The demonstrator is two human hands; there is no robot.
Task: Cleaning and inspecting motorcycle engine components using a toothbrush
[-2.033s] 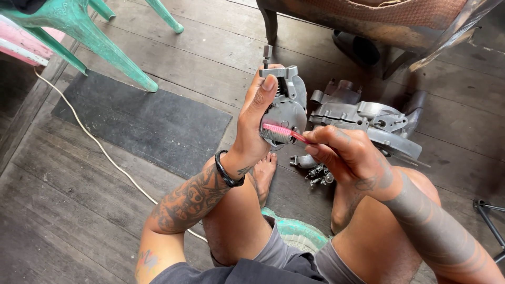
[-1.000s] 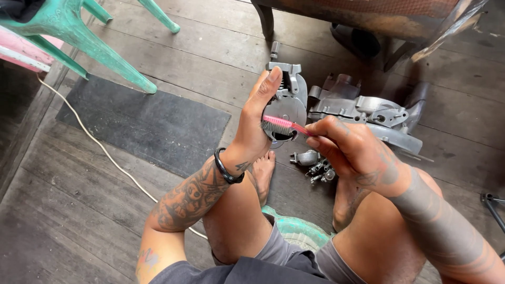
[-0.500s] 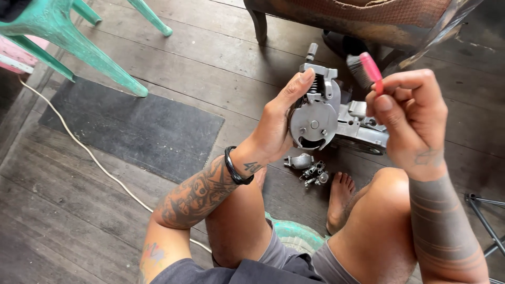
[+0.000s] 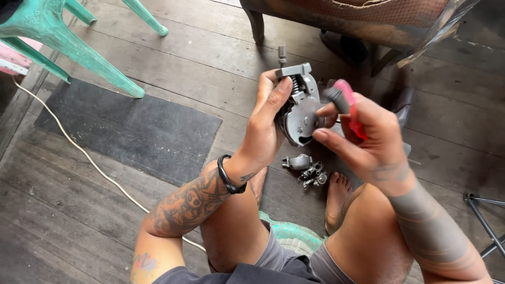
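Head view, looking down at a seated person over a dark wooden plank floor (image 4: 105, 221). Left hand (image 4: 265, 123) is wrapped around a grey metal engine part (image 4: 301, 108), roundish housing with a spring and a small bracket on top; thumb lies along its left edge, fingers behind it. The part is held up in the air, above the knees, roughly upright. Black wristband (image 4: 227, 174) on the left wrist, tattooed forearm below it.

Right hand (image 4: 368, 139) is clenched on a small brush with a red handle (image 4: 351, 108); the dark bristle end points up and left, just beside the right edge of the engine part. Whether the bristles touch the metal cannot be told, blurred. Right thumb tip is touching or almost touching the lower right of the housing.

On the floor under the hands, between the two bare feet: a small grey metal piece (image 4: 299, 162) and a cluster of small shiny bolts and fittings (image 4: 313, 174), close together. Right foot (image 4: 336, 199) just beside the cluster.

Left side: dark rubber mat (image 4: 131, 131) lying flat, a white cable (image 4: 79, 152) running diagonally across the planks, legs of a teal plastic chair (image 4: 68, 50) at top left. Top: worn brown seat or bench (image 4: 347, 16) with dark metal parts under it. Person sits on a teal stool (image 4: 292, 236), edge visible between the thighs. Thin metal stand legs (image 4: 481, 210) at far right.
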